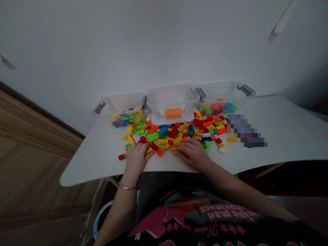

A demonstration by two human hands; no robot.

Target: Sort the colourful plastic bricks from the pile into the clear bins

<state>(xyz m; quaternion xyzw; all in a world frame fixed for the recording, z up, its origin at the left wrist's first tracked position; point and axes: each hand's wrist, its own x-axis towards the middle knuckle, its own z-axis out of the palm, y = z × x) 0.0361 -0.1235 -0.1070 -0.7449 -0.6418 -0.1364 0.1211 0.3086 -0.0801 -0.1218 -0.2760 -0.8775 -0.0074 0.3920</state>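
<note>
A loose spread of colourful plastic building bricks [174,133] covers the middle of the white table [287,133]. My left hand [135,159] lies at the near edge of the spread, its fingers curled down by a red brick [142,139]. Whether that brick is gripped, I cannot tell. My right hand [193,153] rests palm down with its fingertips against small yellow bricks [174,149]. It holds nothing that I can see. An orange brick [160,152] lies between my hands.
Along the far edge stand several clear plastic boxes with grey latches: one of mixed small pieces [125,116], one holding an orange brick [173,113], and one of round coloured pieces [215,106]. A blurred patch [246,131] covers something at the right. A white wall rises behind.
</note>
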